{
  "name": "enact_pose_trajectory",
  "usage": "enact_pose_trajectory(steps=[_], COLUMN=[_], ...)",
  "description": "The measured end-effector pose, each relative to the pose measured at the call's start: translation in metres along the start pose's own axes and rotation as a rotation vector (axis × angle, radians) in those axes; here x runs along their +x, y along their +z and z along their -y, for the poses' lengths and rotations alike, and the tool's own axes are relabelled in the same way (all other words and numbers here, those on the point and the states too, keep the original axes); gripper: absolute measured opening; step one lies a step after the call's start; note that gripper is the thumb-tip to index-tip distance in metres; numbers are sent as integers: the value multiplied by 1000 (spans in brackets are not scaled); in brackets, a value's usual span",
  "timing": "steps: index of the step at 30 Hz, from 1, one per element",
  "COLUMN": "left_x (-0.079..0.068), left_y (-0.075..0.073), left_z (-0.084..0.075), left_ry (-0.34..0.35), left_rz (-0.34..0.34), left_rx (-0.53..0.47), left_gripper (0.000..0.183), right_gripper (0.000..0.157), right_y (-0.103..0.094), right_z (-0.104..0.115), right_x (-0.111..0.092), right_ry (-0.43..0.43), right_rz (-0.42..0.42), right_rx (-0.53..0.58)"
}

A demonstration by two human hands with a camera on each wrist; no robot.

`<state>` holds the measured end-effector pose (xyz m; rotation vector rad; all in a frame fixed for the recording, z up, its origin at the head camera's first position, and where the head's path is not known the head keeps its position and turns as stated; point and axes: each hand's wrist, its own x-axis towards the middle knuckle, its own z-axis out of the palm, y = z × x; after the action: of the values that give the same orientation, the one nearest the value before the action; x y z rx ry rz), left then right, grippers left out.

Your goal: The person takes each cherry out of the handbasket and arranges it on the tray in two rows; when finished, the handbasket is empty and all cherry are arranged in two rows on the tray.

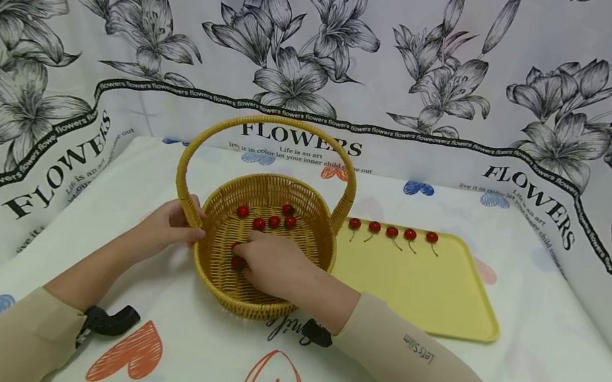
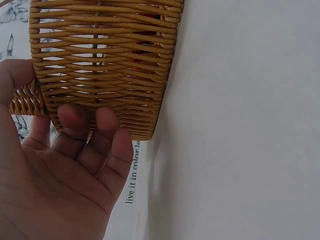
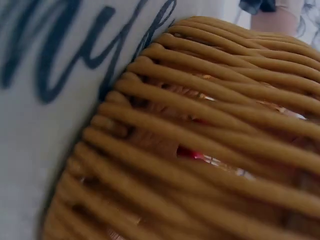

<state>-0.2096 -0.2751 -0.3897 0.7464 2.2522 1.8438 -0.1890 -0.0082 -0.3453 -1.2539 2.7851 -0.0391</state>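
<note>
A round yellow wicker basket (image 1: 245,307) with a tall arched handle stands on the table. My left hand (image 1: 167,232) grips its left side where the handle meets the rim; in the left wrist view the curled fingers (image 2: 120,150) lie against the outer weave. Inside the basket, my right hand (image 1: 276,266) reaches down with its fingertips at a red cherry (image 1: 237,263). Whether they pinch it is hidden. Several more cherries (image 1: 274,221) lie toward the basket's back. Through the weave in the right wrist view, a bit of red cherry (image 3: 189,152) shows.
A yellow rectangular tray (image 1: 411,288) lies right of the basket, partly behind it. Several cherries (image 1: 392,232) with stems form a row along its far edge. A white cloth (image 1: 207,362) with printed hearts covers the table, and a flower-printed curtain (image 1: 363,60) hangs behind.
</note>
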Motion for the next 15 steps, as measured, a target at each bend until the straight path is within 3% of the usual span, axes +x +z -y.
enact_pose_trajectory(steps=[7, 15], left_x=[3, 0], left_y=[3, 0], left_z=[0, -1], left_ry=[-13, -31], left_rz=[1, -13], left_rx=[23, 32], left_gripper=[25, 26], right_gripper=[16, 11], right_y=[3, -10], right_z=[5, -2], right_x=[7, -7], right_ry=[44, -24], right_rz=[26, -25], right_rx=[-39, 78])
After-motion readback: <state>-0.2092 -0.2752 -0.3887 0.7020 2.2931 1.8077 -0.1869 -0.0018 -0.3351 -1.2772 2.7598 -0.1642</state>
